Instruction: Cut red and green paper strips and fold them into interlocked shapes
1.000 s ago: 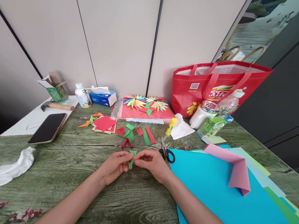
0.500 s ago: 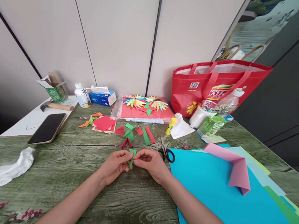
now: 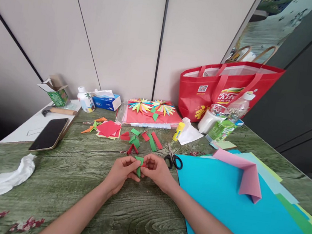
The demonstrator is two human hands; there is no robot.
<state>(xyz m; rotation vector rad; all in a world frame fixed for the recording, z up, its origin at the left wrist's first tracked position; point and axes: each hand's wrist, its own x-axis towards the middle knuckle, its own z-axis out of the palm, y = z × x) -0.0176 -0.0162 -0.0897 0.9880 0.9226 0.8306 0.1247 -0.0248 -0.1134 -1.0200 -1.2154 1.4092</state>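
Observation:
Between both hands, just above the table, is a small folded green paper piece (image 3: 138, 171). My left hand (image 3: 122, 173) pinches it from the left with thumb and fingers. On its right side, my right hand (image 3: 156, 171) is closed on a small red paper piece (image 3: 144, 165) that touches the green one; the fingers hide most of it. Beyond the hands lie a folded red paper piece (image 3: 133, 149), folded green pieces (image 3: 135, 141) and a green strip (image 3: 152, 142). Black-handled scissors (image 3: 172, 157) rest right beside my right hand.
Blue paper sheets (image 3: 215, 192) with a folded pink paper (image 3: 247, 173) cover the right side. A glue stick (image 3: 178, 131), red bag (image 3: 205, 89), red paper stack (image 3: 109, 128), phone (image 3: 49, 134), hammer (image 3: 62, 111) and crumpled tissue (image 3: 14, 175) stand or lie around.
The green piece has turned slightly between my fingers, and a bit of red paper now shows at my right fingertips. The things on the table have stayed in place.

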